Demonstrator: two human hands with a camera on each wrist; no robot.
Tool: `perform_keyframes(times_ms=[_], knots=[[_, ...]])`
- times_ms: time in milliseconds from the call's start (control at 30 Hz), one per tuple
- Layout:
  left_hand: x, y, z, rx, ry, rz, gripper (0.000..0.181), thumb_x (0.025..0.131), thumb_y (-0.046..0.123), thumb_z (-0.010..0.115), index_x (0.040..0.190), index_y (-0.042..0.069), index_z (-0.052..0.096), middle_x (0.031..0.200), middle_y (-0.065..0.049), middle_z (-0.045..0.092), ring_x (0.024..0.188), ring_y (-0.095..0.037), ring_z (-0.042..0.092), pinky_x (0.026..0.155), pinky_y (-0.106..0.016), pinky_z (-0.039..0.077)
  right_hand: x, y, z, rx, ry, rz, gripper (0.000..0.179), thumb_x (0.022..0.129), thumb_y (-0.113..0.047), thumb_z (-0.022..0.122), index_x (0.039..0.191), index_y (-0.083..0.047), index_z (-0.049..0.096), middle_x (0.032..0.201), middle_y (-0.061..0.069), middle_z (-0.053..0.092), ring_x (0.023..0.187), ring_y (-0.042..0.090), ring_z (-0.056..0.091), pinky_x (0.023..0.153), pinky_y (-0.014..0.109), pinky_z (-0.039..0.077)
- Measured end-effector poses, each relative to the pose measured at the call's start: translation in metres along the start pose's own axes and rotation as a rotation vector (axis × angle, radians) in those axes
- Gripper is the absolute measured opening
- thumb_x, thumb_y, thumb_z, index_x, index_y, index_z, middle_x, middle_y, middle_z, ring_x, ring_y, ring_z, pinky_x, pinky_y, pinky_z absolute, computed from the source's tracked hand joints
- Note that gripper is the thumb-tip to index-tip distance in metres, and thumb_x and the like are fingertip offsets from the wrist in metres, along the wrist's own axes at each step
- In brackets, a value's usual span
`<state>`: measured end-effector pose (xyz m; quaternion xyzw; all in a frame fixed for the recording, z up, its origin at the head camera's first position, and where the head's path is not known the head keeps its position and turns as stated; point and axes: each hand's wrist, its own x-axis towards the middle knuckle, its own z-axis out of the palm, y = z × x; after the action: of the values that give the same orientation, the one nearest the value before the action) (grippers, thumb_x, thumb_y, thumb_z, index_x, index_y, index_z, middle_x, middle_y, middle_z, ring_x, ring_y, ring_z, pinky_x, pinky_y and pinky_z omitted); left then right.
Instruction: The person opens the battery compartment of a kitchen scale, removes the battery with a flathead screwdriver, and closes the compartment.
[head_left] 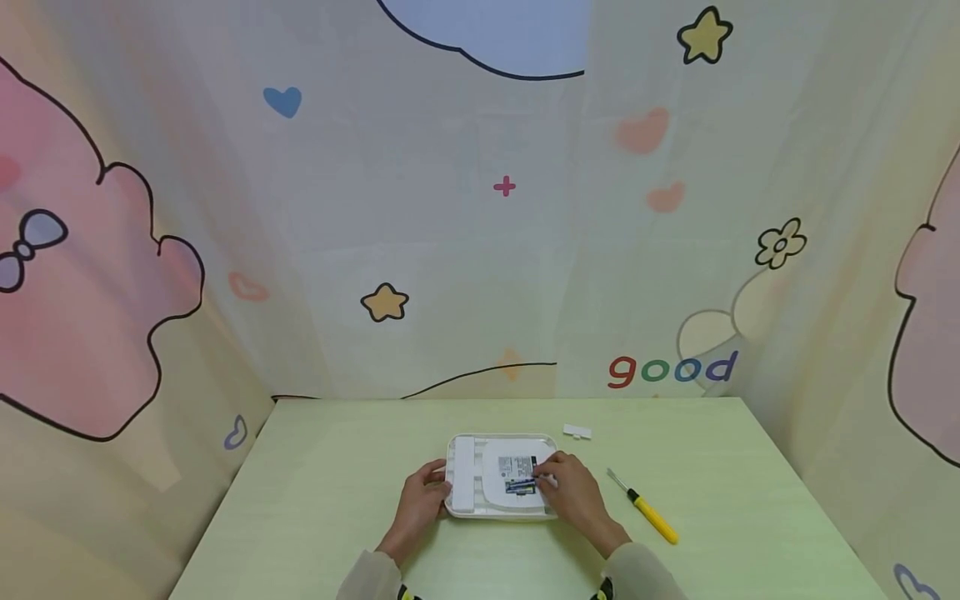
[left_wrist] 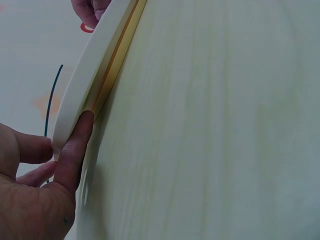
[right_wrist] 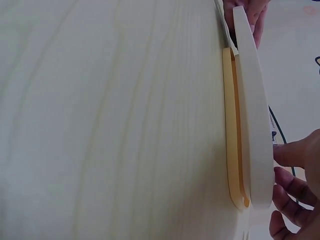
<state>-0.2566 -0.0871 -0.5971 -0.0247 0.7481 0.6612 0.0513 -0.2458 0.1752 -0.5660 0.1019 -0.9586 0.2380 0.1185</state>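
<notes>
A white rounded-rectangle device (head_left: 475,475) lies underside up on the table, with a printed label and a battery bay in its back. Batteries (head_left: 520,487) show in that bay. At the left edge, my left hand (head_left: 420,504) grips the device between thumb and fingers; in the left wrist view one digit lies along the underside. My right hand (head_left: 573,496) reaches over the right edge, its thumb and index finger pinching a battery at the right end of the bay. That fingertip contact is partly hidden by the hand itself.
A screwdriver (head_left: 652,515) with a yellow handle lies to the right of my right hand. Behind the device's right corner rests a small white cover (head_left: 577,432). The pale wooden table (head_left: 330,467) ends at a printed curtain. A yellow-orange rim (right_wrist: 231,130) shows under the device.
</notes>
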Motion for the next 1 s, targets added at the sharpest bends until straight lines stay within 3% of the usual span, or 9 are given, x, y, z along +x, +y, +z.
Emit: perform_keyframes(times_ms=[767,1000], knots=[[-0.0002,-0.0003,0.0001,0.007,0.009,-0.01,0.045,0.095,0.0,0.056,0.139,-0.001,0.05,0.122,-0.023,0.058,0.078,-0.015,0.059,0.057,-0.027,0.051,0.0001,-0.0027,-0.0002,0.015,-0.024,0.007,0.007,0.085,-0.013,0.073,0.089,-0.016,0.077,0.095,-0.002,0.066,0.089,0.015,0.057,0.08,0.038,0.05],[0.0021,-0.0025,-0.0007,0.003,0.001,0.001,0.044,0.095,0.0,0.055,0.138,-0.001,0.05,0.122,-0.024,0.057,0.079,-0.015,0.06,0.057,-0.025,0.051,0.0,-0.003,0.0004,0.02,-0.019,-0.01,0.005,0.085,-0.014,0.074,0.09,-0.015,0.075,0.089,-0.004,0.067,0.081,0.01,0.055,0.074,0.033,0.049]])
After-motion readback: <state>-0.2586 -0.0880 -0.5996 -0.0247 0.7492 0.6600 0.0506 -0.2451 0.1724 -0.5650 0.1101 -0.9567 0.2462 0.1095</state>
